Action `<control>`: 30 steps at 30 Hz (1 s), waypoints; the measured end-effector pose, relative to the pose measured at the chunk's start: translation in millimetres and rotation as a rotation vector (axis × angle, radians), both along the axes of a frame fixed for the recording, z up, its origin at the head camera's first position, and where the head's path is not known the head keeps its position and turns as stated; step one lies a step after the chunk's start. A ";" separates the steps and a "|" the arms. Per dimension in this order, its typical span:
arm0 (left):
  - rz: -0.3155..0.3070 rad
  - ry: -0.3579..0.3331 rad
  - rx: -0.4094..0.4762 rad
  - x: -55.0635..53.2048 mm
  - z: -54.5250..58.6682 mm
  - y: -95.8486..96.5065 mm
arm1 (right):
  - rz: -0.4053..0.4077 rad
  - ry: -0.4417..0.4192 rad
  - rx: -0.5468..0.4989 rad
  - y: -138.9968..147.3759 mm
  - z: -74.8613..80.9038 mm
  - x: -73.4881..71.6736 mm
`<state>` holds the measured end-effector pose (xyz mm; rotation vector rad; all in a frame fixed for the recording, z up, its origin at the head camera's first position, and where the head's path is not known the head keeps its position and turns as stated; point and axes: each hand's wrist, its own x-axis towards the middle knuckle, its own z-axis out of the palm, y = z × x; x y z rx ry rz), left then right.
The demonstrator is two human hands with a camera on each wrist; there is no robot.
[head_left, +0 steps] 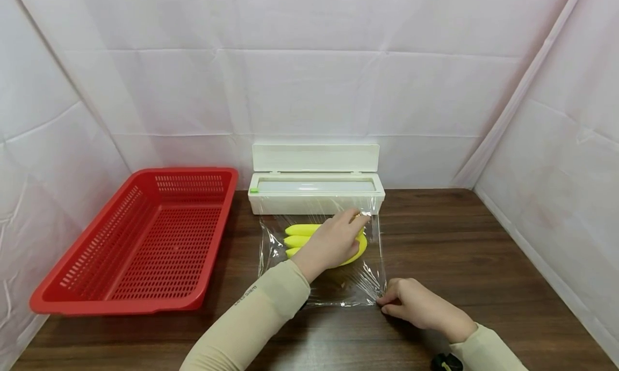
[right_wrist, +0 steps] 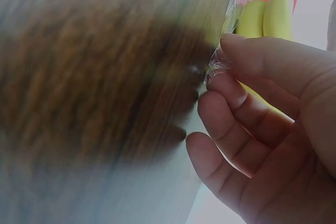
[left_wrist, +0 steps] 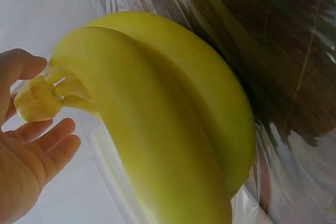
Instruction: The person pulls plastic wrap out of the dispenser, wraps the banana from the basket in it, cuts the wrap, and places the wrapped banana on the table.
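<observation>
A bunch of yellow bananas (head_left: 297,241) lies over a sheet of cling film (head_left: 368,271), the stem end to the right. My left hand (head_left: 333,241) reaches over the bunch and hides its middle. In the left wrist view, thumb and fingers curl round the banana stem (left_wrist: 38,99). The film stretches from a white cling film dispenser (head_left: 316,204) towards me. At the film's near right corner my right hand (head_left: 413,304) pinches the edge. The right wrist view has the gathered film (right_wrist: 216,66) between thumb and index finger, other fingers bent near the table.
The dispenser's lid (head_left: 316,157) stands raised at the back, and a small green piece (head_left: 254,190) sits at its left end. A red plastic basket (head_left: 213,274) is on the left of the dark wooden table (head_left: 483,252). A small black object (head_left: 446,362) lies by the right sleeve.
</observation>
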<state>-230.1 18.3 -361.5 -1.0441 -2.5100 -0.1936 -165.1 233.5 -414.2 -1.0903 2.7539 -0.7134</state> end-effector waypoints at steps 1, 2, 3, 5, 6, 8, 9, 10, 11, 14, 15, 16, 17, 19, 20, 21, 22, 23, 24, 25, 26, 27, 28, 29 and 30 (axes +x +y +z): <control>0.002 -0.007 -0.002 0.2 -0.4 -0.3 | 0.001 0.001 0.000 0.1 -0.4 -0.2; 0.003 -0.013 -0.003 0.5 -0.4 -0.7 | 0.002 0.001 0.000 0.2 -0.7 -0.4; 0.002 -0.017 -0.001 0.9 -0.7 -1.1 | 0.004 0.003 0.002 0.2 -1.0 -0.5; -0.001 -0.019 0.008 1.6 -1.8 -1.8 | 0.004 -0.001 0.003 0.3 -1.2 -0.8; -0.002 -0.021 0.013 1.9 -2.1 -2.1 | 0.006 0.001 0.004 0.4 -1.3 -0.8; -0.002 -0.030 0.017 2.5 -2.7 -2.7 | 0.005 -0.001 0.008 0.5 -1.1 -1.0; -0.001 -0.037 0.019 2.8 -2.7 -2.8 | 0.006 -0.001 0.011 0.5 -0.9 -1.1; 0.003 -0.045 0.015 3.0 -2.8 -2.9 | 0.006 0.000 0.015 0.6 -0.7 -1.1; 0.008 -0.057 0.011 3.2 -2.6 -2.8 | 0.007 0.004 0.018 0.5 -0.6 -1.1; 0.022 -0.088 -0.003 3.5 -2.7 -2.9 | 0.011 0.014 0.025 0.6 -0.3 -1.1; 0.026 -0.097 -0.005 3.6 -2.8 -2.9 | 0.014 0.018 0.026 0.6 -0.4 -1.0; 0.029 -0.104 -0.007 3.5 -3.0 -2.9 | 0.015 0.021 0.025 0.7 -0.2 -1.2; 0.031 -0.109 -0.006 3.6 -3.0 -3.1 | 0.015 0.022 0.023 0.7 -0.1 -1.3; 0.031 -0.112 -0.003 3.8 -3.0 -3.5 | 0.014 0.021 0.021 0.7 0.0 -1.6; 0.031 -0.112 -0.002 3.7 -3.2 -3.7 | 0.012 0.018 0.020 0.7 0.0 -1.7; 0.031 -0.109 0.001 3.9 -3.7 -4.1 | 0.009 0.012 0.018 0.6 0.0 -1.8; 0.030 -0.105 0.003 4.0 -4.1 -4.4 | 0.006 0.008 0.019 0.6 0.1 -1.8; 0.029 -0.101 0.003 4.1 -4.4 -4.9 | 0.003 0.001 0.017 0.5 0.0 -1.8; 0.028 -0.096 0.005 4.4 -4.8 -5.4 | 0.001 -0.004 0.016 0.5 0.0 -1.7; 0.027 -0.091 0.005 4.6 -5.3 -5.9 | 0.000 -0.009 0.014 0.4 0.0 -1.6; 0.028 -0.090 0.008 5.0 -5.8 -6.5 | -0.001 -0.015 0.011 0.4 0.0 -1.5; 0.028 -0.089 0.007 5.5 -6.0 -7.2 | -0.002 -0.018 0.009 0.4 0.0 -1.3; 0.030 -0.089 0.004 6.0 -6.3 -8.0 | -0.002 -0.021 0.007 0.4 0.0 -1.2; 0.034 -0.092 0.001 6.6 -6.4 -8.8 | -0.002 -0.023 0.005 0.4 0.0 -1.1; 0.039 -0.095 -0.003 7.1 -6.7 -9.6 | -0.003 -0.023 0.004 0.4 0.1 -1.0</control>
